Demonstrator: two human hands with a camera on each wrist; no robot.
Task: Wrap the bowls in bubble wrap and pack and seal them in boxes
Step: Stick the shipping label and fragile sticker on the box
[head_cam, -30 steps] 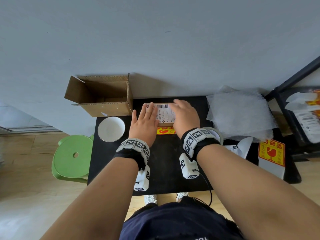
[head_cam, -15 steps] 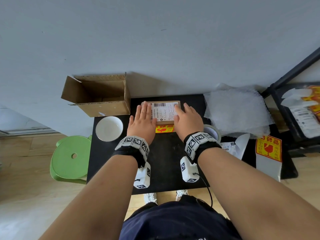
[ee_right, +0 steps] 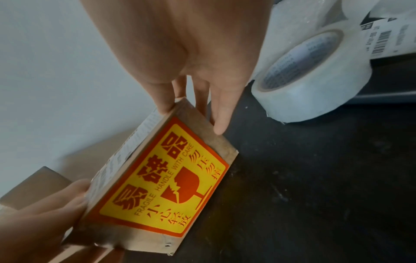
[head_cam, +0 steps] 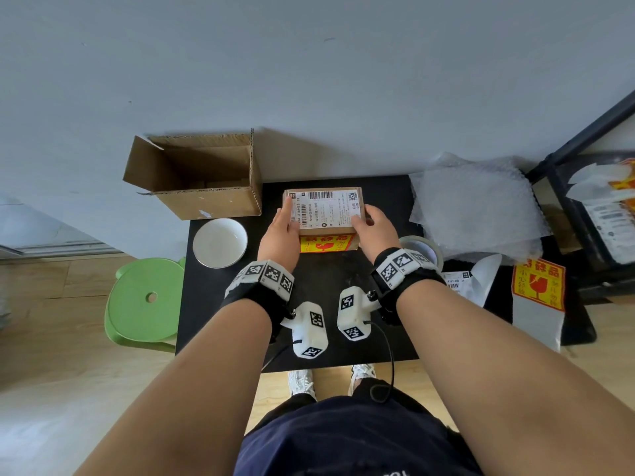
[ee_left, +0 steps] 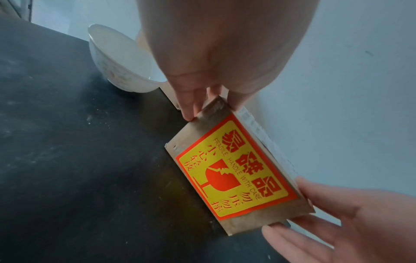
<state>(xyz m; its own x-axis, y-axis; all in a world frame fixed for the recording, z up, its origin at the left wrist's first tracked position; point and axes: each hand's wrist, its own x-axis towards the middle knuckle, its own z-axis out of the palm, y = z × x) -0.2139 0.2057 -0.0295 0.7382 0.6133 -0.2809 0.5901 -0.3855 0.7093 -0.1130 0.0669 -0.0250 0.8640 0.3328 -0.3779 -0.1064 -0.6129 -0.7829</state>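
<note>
Two hands bracket one sealed box (head_cam: 323,214) at the middle of the black table (head_cam: 240,338); the left hand (head_cam: 280,231) and right hand (head_cam: 372,228) clasp its ends, thumbs on top (labels already on); one bare bowl (head_cam: 220,242) waits beside an open carton (head_cam: 196,176), with bubble wrap (head_cam: 477,207) and tape roll (ee_right: 315,78) nearby, so roughly half remains, I judge.

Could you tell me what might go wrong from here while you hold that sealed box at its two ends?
The left hand and right hand hold the sealed box only at its ends, so it might slip. The bare bowl stands close beside the left hand; a sideways move could knock it. The tape roll sits near the right wrist and could be nudged.
</note>
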